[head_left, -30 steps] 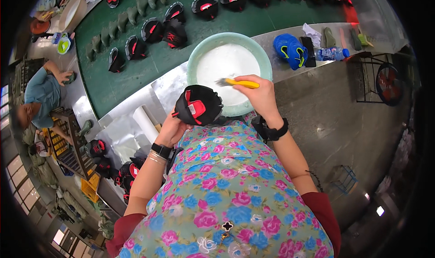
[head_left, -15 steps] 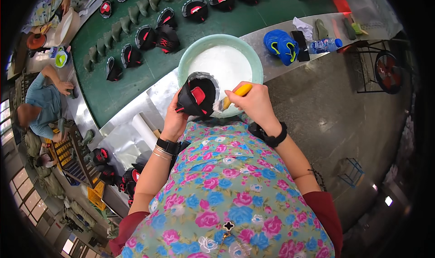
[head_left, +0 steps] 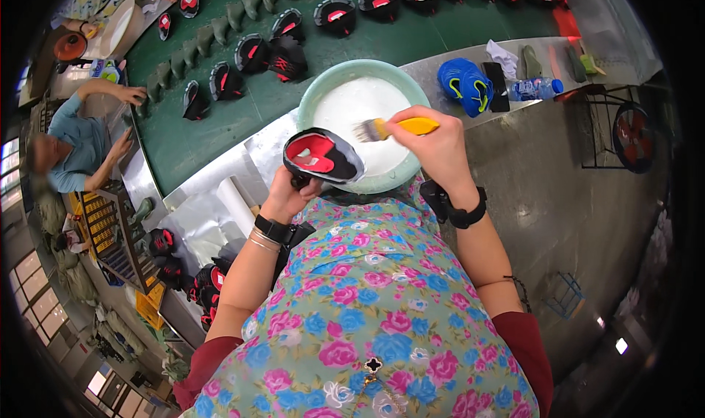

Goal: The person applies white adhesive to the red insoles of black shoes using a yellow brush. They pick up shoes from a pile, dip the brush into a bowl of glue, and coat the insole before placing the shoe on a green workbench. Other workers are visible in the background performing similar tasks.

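My left hand [head_left: 288, 196] is closed on a black shoe upper [head_left: 317, 153] with red lining, tilted so its inside faces up. A whitish coat runs along part of the upper's edge. My right hand [head_left: 443, 152] grips a flat brush [head_left: 416, 125] by its yellow handle. The bristles, apart from the upper, hang over a pale green basin [head_left: 424, 87] of white liquid [head_left: 349, 102]. The upper overlaps the basin's near left side in view; the fingers beneath it are partly hidden.
More black-and-red uppers [head_left: 335, 15] and grey-green foot-shaped forms [head_left: 204, 42] line a green surface [head_left: 220, 142]. Blue shoes [head_left: 463, 86], a black phone [head_left: 496, 87] and a bottle [head_left: 534, 89] lie right of the basin. A co-worker [head_left: 79, 142] sits at left. A fan [head_left: 633, 137] stands at right.
The upper has turned from its side to show its inside. My right hand has drawn the brush away from its edge, up over the basin. The co-worker's hands have moved; the view has shifted slightly.
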Available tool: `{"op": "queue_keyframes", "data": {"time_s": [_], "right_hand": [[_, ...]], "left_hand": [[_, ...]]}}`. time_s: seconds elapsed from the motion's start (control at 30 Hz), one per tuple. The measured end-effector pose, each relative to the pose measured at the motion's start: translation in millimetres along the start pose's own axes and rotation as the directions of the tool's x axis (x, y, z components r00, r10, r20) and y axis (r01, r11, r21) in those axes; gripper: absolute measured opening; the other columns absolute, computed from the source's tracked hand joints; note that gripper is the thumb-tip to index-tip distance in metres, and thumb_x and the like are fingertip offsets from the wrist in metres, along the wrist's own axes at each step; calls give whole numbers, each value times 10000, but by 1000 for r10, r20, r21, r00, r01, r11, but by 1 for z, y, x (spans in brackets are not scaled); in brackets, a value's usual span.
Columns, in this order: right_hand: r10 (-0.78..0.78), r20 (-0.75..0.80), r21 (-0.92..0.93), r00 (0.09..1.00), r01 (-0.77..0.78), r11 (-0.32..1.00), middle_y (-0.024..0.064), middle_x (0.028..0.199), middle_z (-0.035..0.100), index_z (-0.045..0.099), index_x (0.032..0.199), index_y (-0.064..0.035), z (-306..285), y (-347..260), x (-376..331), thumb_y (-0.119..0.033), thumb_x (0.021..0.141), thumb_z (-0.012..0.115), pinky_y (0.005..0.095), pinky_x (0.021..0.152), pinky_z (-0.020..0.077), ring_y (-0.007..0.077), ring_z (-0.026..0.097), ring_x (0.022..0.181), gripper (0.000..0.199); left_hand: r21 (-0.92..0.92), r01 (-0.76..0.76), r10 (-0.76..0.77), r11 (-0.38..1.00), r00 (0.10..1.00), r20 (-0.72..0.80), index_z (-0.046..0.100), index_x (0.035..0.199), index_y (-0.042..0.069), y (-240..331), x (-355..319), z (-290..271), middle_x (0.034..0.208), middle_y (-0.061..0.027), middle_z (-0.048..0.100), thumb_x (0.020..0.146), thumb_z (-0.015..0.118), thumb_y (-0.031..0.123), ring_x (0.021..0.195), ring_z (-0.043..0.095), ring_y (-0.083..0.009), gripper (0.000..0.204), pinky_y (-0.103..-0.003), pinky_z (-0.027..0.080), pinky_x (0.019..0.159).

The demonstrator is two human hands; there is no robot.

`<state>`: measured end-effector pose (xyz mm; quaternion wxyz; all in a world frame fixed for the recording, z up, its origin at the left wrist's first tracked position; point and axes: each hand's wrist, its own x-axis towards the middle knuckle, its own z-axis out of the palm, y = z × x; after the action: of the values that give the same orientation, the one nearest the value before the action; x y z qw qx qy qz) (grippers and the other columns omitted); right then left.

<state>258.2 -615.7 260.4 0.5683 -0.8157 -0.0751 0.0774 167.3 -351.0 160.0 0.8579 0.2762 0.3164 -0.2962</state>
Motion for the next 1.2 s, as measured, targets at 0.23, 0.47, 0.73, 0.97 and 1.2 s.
{"op": "queue_keyframes", "data": {"time_s": [0.23,0.47,0.73,0.97,1.2], "right_hand": [[-240,306,254,921,164,953,43,835,708,727,914,1,54,-28,34,-64,829,768,233,659,495,85,632,744,115],[235,327,-16,915,-244,970,27,634,644,691,779,-7,52,2,20,-147,845,758,234,513,442,67,572,548,168],[373,133,55,918,-383,922,54,649,636,666,831,27,86,-15,50,-77,876,714,219,537,442,89,577,551,123],[470,79,-71,879,-466,882,54,681,648,677,865,30,134,-41,46,-86,876,731,216,552,453,91,603,589,128],[398,-42,-75,916,-400,913,49,735,665,685,890,22,147,-54,64,-137,891,737,215,563,466,91,613,614,168]], "left_hand": [[-199,242,-217,949,966,140,572,969,36,3,-16,-2,512,-2,413,1016,369,454,385,336,-81,468,-205,252,361],[-112,-84,75,990,993,-89,638,990,115,24,-43,-52,649,12,546,981,551,242,435,388,-100,154,-241,285,416],[113,-808,725,579,446,-525,531,1228,24,131,-37,-313,1068,-139,637,934,455,-18,920,657,-264,307,-455,598,831],[8,-890,781,456,396,-483,235,1469,15,239,39,-383,1290,-219,509,902,437,-97,1135,589,-353,612,-462,530,1011],[402,-630,727,664,420,-542,515,1207,63,163,90,-249,874,-15,572,918,560,57,706,568,-102,293,-252,496,594]]}}
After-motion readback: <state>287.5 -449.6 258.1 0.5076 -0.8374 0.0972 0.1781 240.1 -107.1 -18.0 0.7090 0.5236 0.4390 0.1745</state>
